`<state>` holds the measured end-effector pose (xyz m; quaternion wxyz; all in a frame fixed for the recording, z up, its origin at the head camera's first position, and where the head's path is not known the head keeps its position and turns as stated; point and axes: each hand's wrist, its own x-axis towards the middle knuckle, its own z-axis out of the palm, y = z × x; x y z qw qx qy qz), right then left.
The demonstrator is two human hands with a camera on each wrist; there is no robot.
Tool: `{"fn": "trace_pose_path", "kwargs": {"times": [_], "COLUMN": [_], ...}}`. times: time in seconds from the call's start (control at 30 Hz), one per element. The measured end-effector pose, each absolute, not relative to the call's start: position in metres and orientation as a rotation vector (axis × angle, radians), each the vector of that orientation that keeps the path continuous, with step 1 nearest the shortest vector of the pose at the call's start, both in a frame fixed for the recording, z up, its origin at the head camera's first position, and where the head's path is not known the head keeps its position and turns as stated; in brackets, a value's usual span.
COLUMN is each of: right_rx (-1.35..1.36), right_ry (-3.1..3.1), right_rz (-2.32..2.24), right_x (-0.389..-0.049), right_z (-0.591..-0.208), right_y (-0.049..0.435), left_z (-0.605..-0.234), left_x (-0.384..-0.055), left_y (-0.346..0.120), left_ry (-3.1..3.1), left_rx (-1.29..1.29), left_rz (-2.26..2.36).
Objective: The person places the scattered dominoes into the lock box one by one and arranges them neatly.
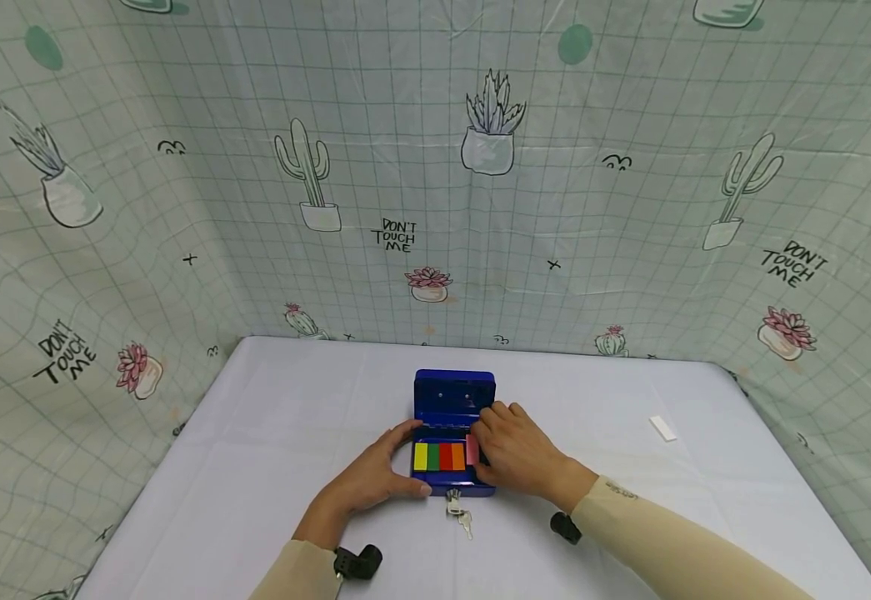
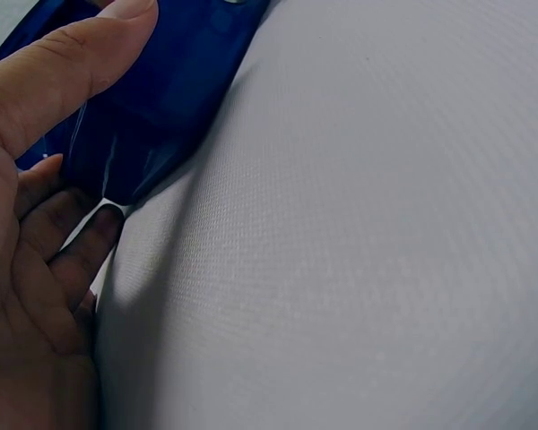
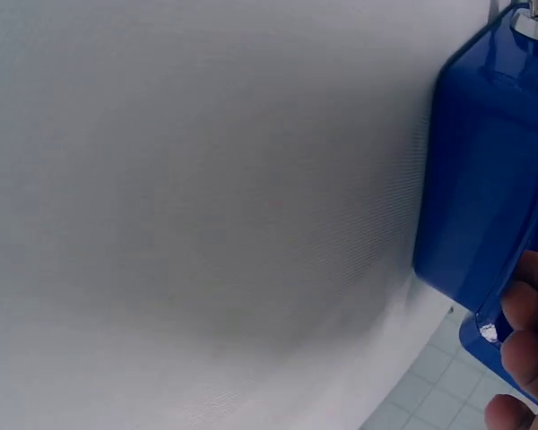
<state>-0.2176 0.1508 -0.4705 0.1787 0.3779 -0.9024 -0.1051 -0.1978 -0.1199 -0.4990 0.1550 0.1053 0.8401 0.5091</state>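
A small blue cash box (image 1: 453, 485) stands on the table with its lid (image 1: 453, 392) raised at the back. Inside lie yellow, green, red and orange blocks (image 1: 446, 457) side by side. My left hand (image 1: 371, 475) holds the box at its left end, thumb along the front and fingers round the back corner. The left wrist view has the thumb against the blue wall (image 2: 161, 107). At the right end, my right hand (image 1: 513, 450) pinches a pink block (image 1: 472, 450) beside the orange one. Its curled fingers (image 3: 524, 358) overlap the rim in the right wrist view; the palm hides part of the box.
Keys (image 1: 465, 523) hang from the lock (image 1: 453, 502) at the front of the box. Off to the right, a small white flat piece (image 1: 663, 428) lies on the white-covered table (image 1: 292, 400). A patterned cloth (image 1: 435, 200) surrounds the back and sides.
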Motion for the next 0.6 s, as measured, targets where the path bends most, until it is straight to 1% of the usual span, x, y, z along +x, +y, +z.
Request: {"fn": "trace_pose_path", "kwargs": {"times": [0.6], "right_rx": [1.110], "right_ry": [-2.668], "right_rz": [-0.317], "right_x": [-0.2203], "right_z": [-0.4687], "right_y": [0.1424], "left_z": [-0.5005], "left_x": [-0.1976], "left_y": [-0.1203], "left_ry": [2.405], "left_rx": [0.321], "left_rz": [1.465]}}
